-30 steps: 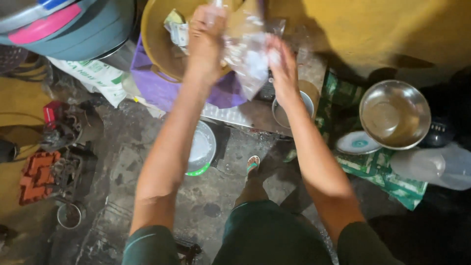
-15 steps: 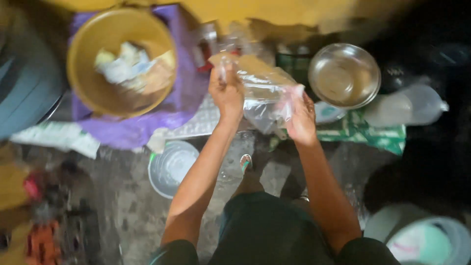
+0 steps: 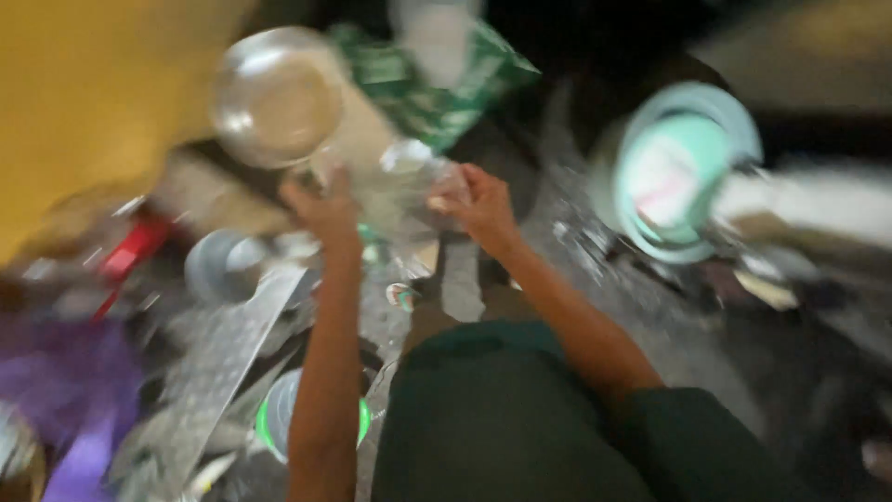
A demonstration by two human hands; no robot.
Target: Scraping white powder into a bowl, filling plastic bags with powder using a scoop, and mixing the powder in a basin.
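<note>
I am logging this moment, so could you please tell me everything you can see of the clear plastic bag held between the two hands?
The clear, crinkled plastic bag looks thin and glossy, catching light in folds. It is held up in front of the person, pinched on one side by the left hand and on the other by the right hand. Motion blur hides whether anything is inside. Behind it sits a round shiny metal bowl; whether they touch cannot be told.

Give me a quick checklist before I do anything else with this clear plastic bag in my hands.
1. Left hand on the clear plastic bag: ok.
2. Right hand on the bag: ok.
3. Bag mouth open or shut: cannot tell, too blurred.
4. Bag lifted off the floor: ok.
5. Steel bowl apart from the bag: cannot tell.
6. View steady: not ok, picture smeared.
</note>
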